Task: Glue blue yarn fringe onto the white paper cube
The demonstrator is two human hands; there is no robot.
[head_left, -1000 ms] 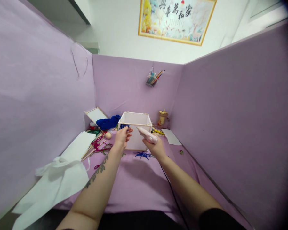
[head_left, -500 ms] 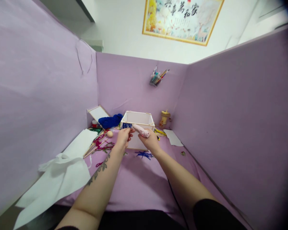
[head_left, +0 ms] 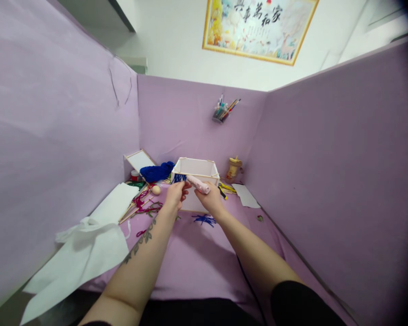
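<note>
While right hand (head_left: 212,199) grips glue gun (head_left: 199,184), left hand (head_left: 176,196) by box (head_left: 193,203) edge, hold unclear, cloth (head_left: 190,267) between forearms (head_left: 156,242).

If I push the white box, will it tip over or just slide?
The box would probably slide, since it looks wider than tall. It's likely light, being hollow and open on top. Thin sticks along its edges may keep it stiff.

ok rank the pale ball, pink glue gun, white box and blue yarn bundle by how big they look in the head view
1. White box
2. Blue yarn bundle
3. Pink glue gun, going by what shows outside the right hand
4. Pale ball
</note>
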